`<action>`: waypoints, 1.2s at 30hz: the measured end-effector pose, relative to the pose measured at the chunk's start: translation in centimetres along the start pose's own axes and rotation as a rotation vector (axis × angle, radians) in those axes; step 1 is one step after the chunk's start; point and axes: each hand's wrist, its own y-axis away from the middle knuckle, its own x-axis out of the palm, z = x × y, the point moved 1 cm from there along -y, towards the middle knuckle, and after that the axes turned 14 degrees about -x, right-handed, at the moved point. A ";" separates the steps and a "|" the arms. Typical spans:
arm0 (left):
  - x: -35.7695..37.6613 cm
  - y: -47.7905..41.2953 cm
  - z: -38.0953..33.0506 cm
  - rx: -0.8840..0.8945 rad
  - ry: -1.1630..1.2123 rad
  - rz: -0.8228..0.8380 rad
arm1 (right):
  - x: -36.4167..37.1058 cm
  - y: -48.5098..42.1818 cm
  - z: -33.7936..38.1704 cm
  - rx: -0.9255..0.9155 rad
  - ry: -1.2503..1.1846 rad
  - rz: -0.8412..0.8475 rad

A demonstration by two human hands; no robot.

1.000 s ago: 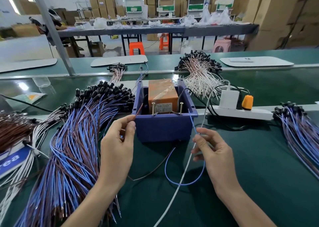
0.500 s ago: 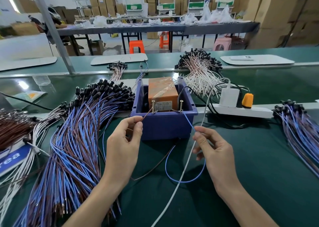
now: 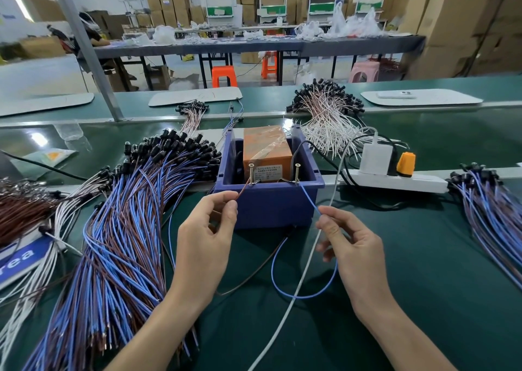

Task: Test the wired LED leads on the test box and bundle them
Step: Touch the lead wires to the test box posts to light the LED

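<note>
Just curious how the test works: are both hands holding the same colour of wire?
No: the left hand pinches a brown wire, the right hand a blue wire.

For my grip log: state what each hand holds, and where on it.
The left hand pinches the brown wire near its free end; the right hand pinches the blue wire near its free end.
</note>
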 end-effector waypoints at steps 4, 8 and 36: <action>-0.1 0.0 0.0 -0.003 0.006 -0.017 | -0.1 0.0 0.0 -0.005 0.001 -0.012; -0.1 0.1 0.1 -0.007 0.003 -0.023 | -0.2 -0.1 0.1 -0.005 0.000 -0.020; -0.1 0.1 0.1 -0.028 0.011 -0.033 | 0.1 0.1 0.4 0.012 -0.014 0.024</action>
